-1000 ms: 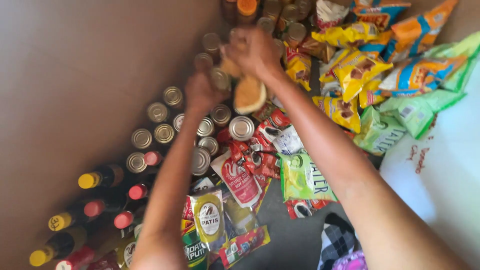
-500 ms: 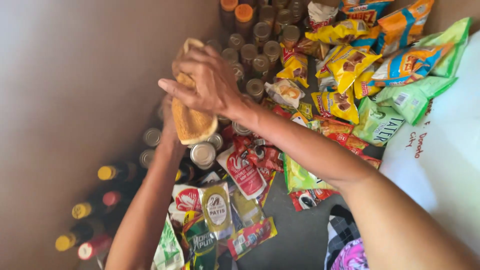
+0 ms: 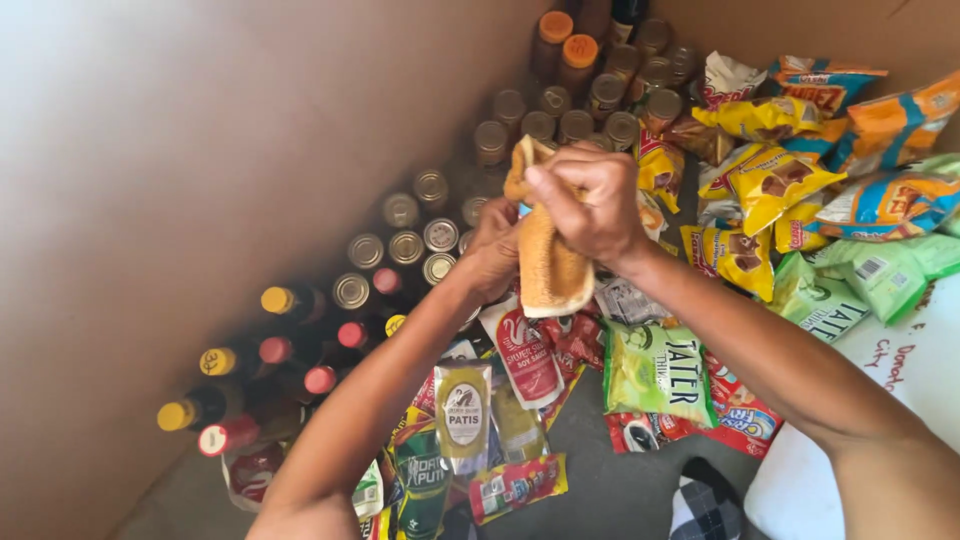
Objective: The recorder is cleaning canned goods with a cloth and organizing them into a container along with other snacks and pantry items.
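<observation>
Both my hands hold one orange-brown packet [image 3: 548, 268] with a pale rounded lower edge, raised above the goods. My right hand [image 3: 588, 200] grips its top and upper side, fingers curled over it. My left hand [image 3: 493, 250] is behind the packet's left side, mostly hidden by it. Under the packet lie red and green sauce pouches [image 3: 527, 355] and a green snack bag [image 3: 655, 370]. Round tins [image 3: 405, 247] stand just left of my left hand.
A tall cardboard wall [image 3: 200, 200] runs along the left. Bottles with yellow and red caps [image 3: 262, 352] lie by it. Yellow, orange and green snack bags [image 3: 790, 190] pile up at the right. Orange-lidded jars [image 3: 567, 50] stand at the back. A white sheet [image 3: 880, 400] lies at right.
Both hands have come nearer with the packet, away from the tins at the back. The view has shifted, showing more of the tins and jars.
</observation>
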